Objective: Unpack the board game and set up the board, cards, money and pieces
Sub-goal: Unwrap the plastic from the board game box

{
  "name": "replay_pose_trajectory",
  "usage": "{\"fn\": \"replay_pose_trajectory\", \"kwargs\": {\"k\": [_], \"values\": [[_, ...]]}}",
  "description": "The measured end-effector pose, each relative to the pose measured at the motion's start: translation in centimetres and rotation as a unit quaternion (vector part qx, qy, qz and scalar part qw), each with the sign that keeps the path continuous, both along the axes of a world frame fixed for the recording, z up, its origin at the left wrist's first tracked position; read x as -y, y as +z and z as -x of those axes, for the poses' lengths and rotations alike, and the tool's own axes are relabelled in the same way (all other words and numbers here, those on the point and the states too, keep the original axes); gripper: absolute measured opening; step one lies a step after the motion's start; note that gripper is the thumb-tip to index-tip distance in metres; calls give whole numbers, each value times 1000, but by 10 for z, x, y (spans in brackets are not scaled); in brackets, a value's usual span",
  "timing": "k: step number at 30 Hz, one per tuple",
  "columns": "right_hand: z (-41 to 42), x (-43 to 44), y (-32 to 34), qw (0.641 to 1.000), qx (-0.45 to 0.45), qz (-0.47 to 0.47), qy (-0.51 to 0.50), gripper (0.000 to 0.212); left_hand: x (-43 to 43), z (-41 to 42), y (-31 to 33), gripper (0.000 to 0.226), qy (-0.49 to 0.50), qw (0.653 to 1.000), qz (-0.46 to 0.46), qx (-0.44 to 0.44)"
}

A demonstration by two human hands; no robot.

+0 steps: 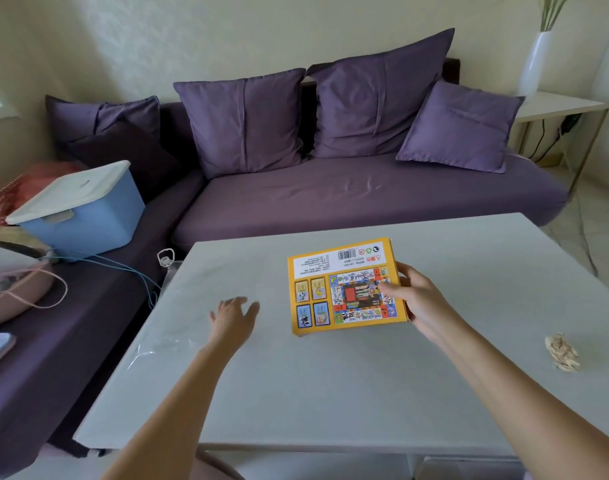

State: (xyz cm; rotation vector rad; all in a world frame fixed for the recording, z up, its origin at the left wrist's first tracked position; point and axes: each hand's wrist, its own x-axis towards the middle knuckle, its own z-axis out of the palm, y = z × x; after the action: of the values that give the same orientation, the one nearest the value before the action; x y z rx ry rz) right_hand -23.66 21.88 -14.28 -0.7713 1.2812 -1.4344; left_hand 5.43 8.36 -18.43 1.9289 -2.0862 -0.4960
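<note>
A flat yellow board game box [334,292] lies back side up near the middle of the white table [330,382], showing a printed board picture, several card pictures and a barcode. My right hand [415,299] grips the box's right edge, thumb on top and fingers round the side. The box's near left corner seems slightly lifted off the table. My left hand [232,318] hovers over the table to the left of the box, fingers spread and relaxed, holding nothing.
A crumpled beige paper scrap [562,351] lies at the table's right. Clear plastic wrap [157,348] lies at the left edge. Behind stands a purple sofa [348,195] with a blue lidded bin [84,213] and cables; a white vase [535,60] is on a side table.
</note>
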Motion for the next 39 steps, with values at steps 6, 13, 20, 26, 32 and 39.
{"fn": "replay_pose_trajectory", "kwargs": {"k": [6, 13, 20, 26, 32, 39], "values": [[5, -1, 6, 987, -121, 73, 71, 45, -19, 54, 50, 54, 34, 846, -257, -466], [26, -11, 19, 950, -255, 150, 102, 60, -19, 64, 37, 62, 41, 686, -521, -506], [26, -13, 7, 978, -173, 92, -65, 48, -37, 88, 21, 33, 19, 670, -466, -578], [30, -12, -9, 980, -161, -30, -114, 24, -42, 84, 13, 34, -40, 703, -379, -600], [28, -15, -7, 986, -131, -84, -60, 22, -46, 81, 15, 32, -47, 723, -302, -620], [31, -21, -5, 995, -42, -86, -10, 19, -46, 79, 20, 29, -87, 728, -275, -622]]}}
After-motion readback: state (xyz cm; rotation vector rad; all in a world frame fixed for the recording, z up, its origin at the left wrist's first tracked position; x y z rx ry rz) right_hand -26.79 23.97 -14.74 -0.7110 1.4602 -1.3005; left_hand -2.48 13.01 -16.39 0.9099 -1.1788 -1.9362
